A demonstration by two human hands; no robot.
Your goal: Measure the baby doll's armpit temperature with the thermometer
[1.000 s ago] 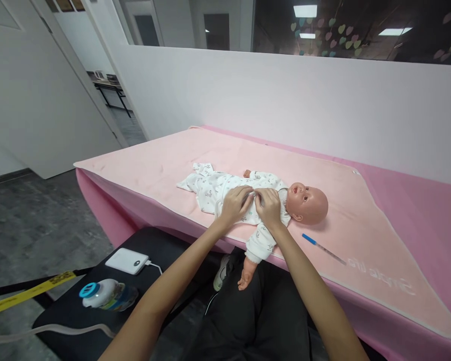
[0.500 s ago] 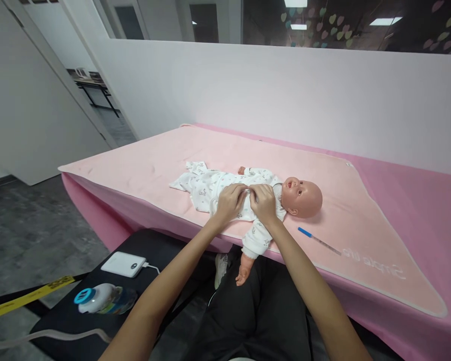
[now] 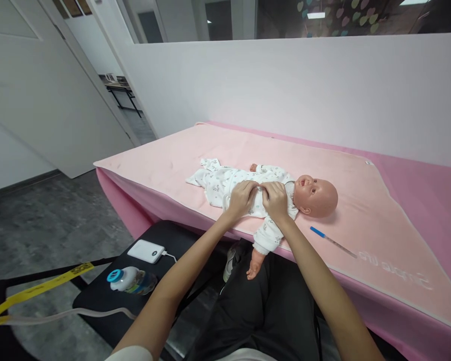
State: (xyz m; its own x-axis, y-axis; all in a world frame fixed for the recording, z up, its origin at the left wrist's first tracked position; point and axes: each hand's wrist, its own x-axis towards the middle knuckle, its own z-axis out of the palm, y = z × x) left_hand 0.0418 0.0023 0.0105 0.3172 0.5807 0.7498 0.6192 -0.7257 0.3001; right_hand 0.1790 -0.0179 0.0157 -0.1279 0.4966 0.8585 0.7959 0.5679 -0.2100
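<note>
A baby doll [image 3: 317,196] in a white printed romper [image 3: 220,184] lies on its back on a pale pink blanket [image 3: 248,150], head to the right. My left hand [image 3: 241,198] and my right hand [image 3: 275,200] rest side by side on the doll's chest, fingers pinching the front of the romper. One doll arm [image 3: 261,245] hangs over the near edge of the bed. A thin blue-tipped thermometer [image 3: 332,241] lies on the blanket just right of my right forearm.
The pink-covered bed [image 3: 428,195] stands against a white wall. A black stool [image 3: 108,301] at lower left carries a white power bank [image 3: 148,251] with cable and a lying bottle [image 3: 131,281]. A yellow strap [image 3: 37,291] and clear tube [image 3: 60,316] cross the floor side.
Both hands stay on the doll's chest, fingers shifting slightly on the romper. The camera view has swung a little, shifting the scene rightward.
</note>
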